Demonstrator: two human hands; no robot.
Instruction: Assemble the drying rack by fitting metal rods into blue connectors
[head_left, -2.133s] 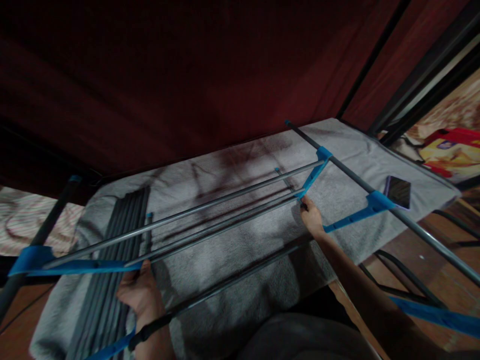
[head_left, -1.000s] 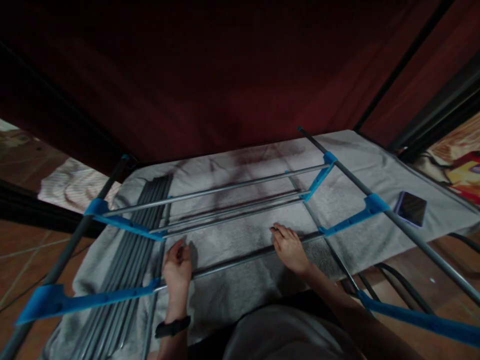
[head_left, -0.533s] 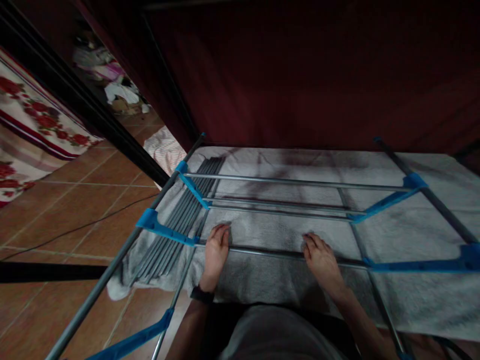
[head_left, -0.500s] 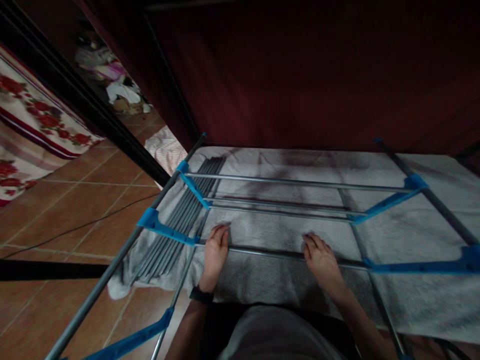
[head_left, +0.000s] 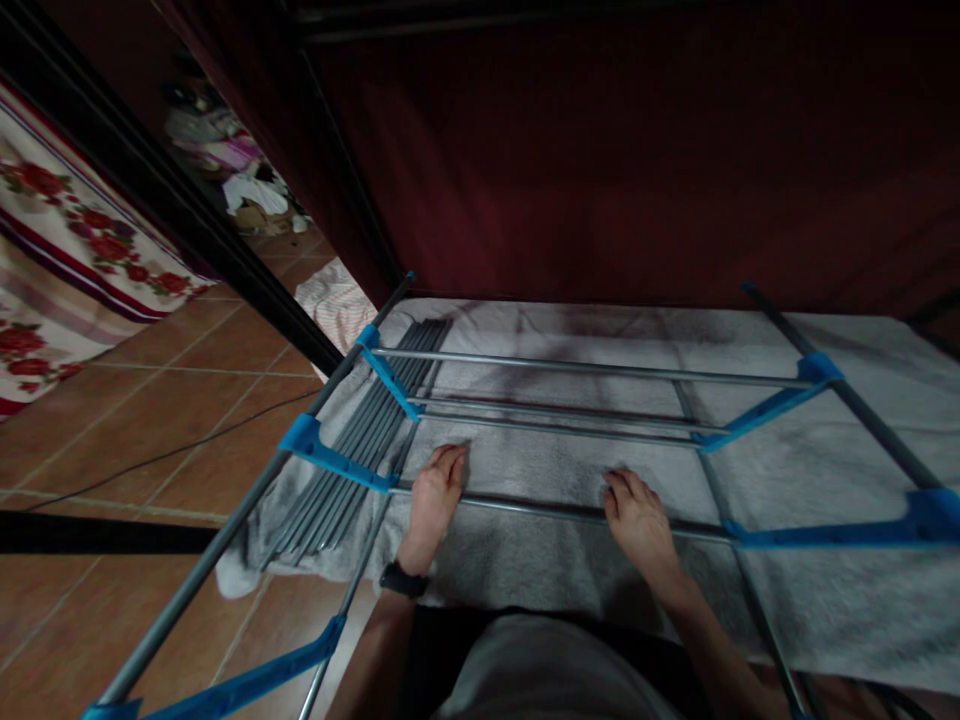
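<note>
A drying rack frame of grey metal tubes with blue plastic brackets stands around me. My left hand (head_left: 436, 492) is over the left part of the near crossbar (head_left: 532, 507), close to a blue bracket (head_left: 337, 462). Its fingers reach loosely past the bar. My right hand (head_left: 637, 518) lies over the same bar farther right, fingers slightly bent and apart. Whether either palm presses on the tube is hard to tell. Another blue bracket (head_left: 832, 534) joins the bar's right end. Farther off run more crossbars (head_left: 585, 368).
Several loose grey tubes (head_left: 352, 450) lie side by side on the grey blanket (head_left: 525, 570) at left. A dark red panel (head_left: 600, 180) closes off the far side. Left are the tiled floor (head_left: 187, 400), a cable (head_left: 187, 438), a flowered cloth (head_left: 97, 240) and heaped clothes (head_left: 232, 160).
My left hand has shifted slightly forward and right, its fingertips farther beyond the bar. The right hand has barely moved. My view has tilted a little; the rack looks unchanged.
</note>
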